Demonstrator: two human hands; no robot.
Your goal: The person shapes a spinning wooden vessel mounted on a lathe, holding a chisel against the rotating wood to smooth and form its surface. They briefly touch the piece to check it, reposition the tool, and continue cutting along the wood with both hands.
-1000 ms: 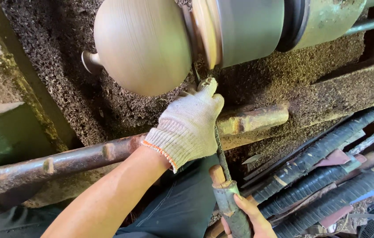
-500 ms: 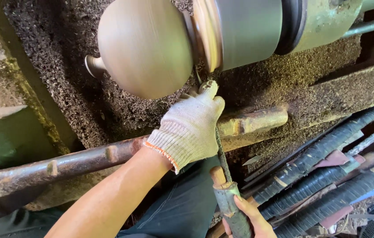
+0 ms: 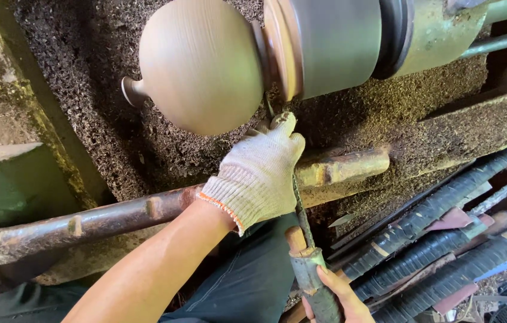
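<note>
My left hand [image 3: 257,173], in a white knit glove, lies over the wooden rest bar [image 3: 146,210], fingers pressed together and curled down on the shank of the turning tool [image 3: 302,230], index tip stretched up toward the cutting end. The tool tip sits just past my fingertips, in the narrow groove between the round wooden workpiece [image 3: 199,63] and the lathe chuck [image 3: 331,45]. Whether it's touching the wood I can't tell; the glove hides it.

My right hand [image 3: 340,296] is bare, low at the frame edge, fingers wrapped around the tool's wooden handle; only part of the hand shows.

Handling read: the tool looks stiff steel with a rough, grippy handle, best held as now, one hand far back on the handle, the other pinning the shank against the bar. The workpiece looks smooth, hard and fairly heavy, with a thin knob at its far end that I'd judge fragile. Held only at the chuck side.

Below my fingers and around the bar: thick wood shavings [image 3: 86,90]. Off beyond my right fingers, a pile of dark wrapped rods [image 3: 445,239].
</note>
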